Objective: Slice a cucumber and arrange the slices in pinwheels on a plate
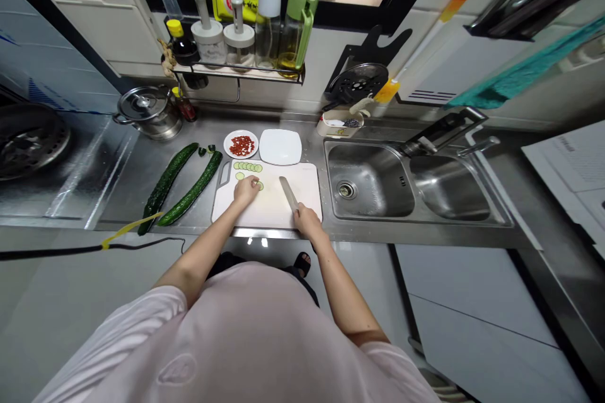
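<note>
My right hand (306,220) is closed around the handle of a kitchen knife (288,192), whose blade points away over the right half of the white cutting board (269,217). Over the board's left half, my left hand (246,191) has its fingertips together at a cucumber slice (259,186). Another slice (240,175) lies just beyond that hand. A row of overlapping cucumber slices (248,167) runs along the board's far left edge. Behind the board stand an empty white plate (280,147) and a small plate (227,146) of chopped red pieces.
Two whole cucumbers (166,182) and cut ends (202,151) lie left of the board. A lidded steel pot (150,113) stands farther left. The double sink (373,179) is on the right. A shelf (241,69) with bottles and jars hangs behind.
</note>
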`<state>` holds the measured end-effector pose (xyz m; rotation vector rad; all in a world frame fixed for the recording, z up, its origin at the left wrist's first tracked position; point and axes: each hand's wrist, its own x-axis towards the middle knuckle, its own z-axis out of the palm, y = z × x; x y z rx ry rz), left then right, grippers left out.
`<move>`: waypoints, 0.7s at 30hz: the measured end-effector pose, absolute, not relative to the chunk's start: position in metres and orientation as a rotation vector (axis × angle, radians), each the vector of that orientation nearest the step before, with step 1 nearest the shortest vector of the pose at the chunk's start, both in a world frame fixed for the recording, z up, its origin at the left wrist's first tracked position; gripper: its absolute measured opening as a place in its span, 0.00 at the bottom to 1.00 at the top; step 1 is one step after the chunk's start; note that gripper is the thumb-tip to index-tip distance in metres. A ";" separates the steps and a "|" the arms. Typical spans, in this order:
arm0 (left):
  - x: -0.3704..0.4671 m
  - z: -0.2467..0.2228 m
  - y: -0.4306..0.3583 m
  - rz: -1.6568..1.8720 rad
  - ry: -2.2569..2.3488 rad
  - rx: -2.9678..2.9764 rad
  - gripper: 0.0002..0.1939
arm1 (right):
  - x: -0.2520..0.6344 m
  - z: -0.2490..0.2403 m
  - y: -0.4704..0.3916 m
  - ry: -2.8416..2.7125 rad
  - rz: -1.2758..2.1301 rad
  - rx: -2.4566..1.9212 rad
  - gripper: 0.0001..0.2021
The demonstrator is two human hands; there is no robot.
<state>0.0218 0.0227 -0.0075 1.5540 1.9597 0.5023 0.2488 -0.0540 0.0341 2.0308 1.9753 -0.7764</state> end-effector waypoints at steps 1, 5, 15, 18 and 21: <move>0.021 -0.008 0.019 0.508 1.955 1.546 0.13 | 0.249 0.034 -0.054 1.978 -0.774 2.030 0.14; 0.017 -0.008 0.007 0.516 1.932 1.490 0.11 | 0.248 0.033 -0.055 1.987 -0.762 2.029 0.14; 0.012 -0.002 -0.011 0.379 1.923 1.724 0.16 | 0.245 0.036 -0.058 2.003 -0.710 2.004 0.15; 0.016 -0.003 -0.011 0.396 1.957 1.728 0.14 | 0.242 0.039 -0.060 2.015 -0.684 1.982 0.15; 0.021 -0.003 -0.009 0.394 2.033 1.681 0.13 | 0.236 0.042 -0.065 2.041 -0.653 1.948 0.15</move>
